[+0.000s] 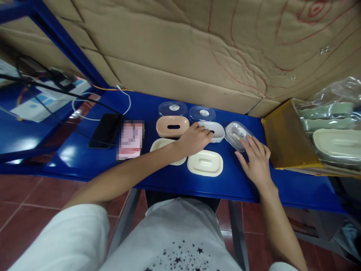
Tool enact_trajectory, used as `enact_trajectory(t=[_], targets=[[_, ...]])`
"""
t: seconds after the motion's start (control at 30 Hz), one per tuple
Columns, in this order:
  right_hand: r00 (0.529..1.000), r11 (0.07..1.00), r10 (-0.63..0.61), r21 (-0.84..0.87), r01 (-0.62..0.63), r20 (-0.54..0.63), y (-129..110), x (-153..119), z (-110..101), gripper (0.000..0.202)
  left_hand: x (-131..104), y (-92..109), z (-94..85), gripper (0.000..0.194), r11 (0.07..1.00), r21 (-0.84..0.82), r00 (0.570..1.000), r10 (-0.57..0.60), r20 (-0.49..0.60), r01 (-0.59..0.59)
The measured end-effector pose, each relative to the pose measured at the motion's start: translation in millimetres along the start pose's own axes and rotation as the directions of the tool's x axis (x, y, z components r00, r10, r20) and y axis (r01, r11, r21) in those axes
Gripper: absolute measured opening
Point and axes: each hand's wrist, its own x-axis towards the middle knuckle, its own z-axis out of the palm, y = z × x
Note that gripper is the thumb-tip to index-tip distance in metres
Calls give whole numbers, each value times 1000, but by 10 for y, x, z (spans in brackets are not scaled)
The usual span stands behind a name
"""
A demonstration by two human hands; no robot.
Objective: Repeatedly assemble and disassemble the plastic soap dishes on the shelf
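Over a white oval box (218, 130) with a dark slot lies my left hand (196, 139), its fingers bent onto the box, the grip partly hidden. My right hand (256, 158) has its fingers apart, touching the edge of a clear-lidded container (235, 131) with a round sticker. A peach box (166, 126) with a slot stands to the left. Behind the boxes are two clear lids (166, 108) with stickers. One cream oval piece (205, 163) lies in front, and another cream piece (159, 145) is partly under my left forearm.
On the blue table (158, 180), a black phone (105, 130) and a pink blurred item (131, 139) lie at left, near a white cable (129, 101). At right stands a cardboard box (279, 139) with wrapped green and cream pieces. A cardboard wall (169, 56) rises behind.
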Motion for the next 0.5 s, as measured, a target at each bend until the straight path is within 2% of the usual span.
enact_trajectory(t=[0.13,0.2,0.33,0.5], targets=[[1000,1000,2,16,-2,11,95,154,44,60,0,-6,95,15,1000,-12,999,-17,36,18],[999,998,7,57,-9,43,170,234,97,61,-26,-9,86,21,999,-19,998,-31,47,32],[998,982,-8,187,-4,64,343,347,161,54,-92,35,-21,32,993,-95,997,-62,54,67],[995,936,-76,349,49,66,486,371,0,50,-291,148,-151,26,980,-189,998,-62,27,66]])
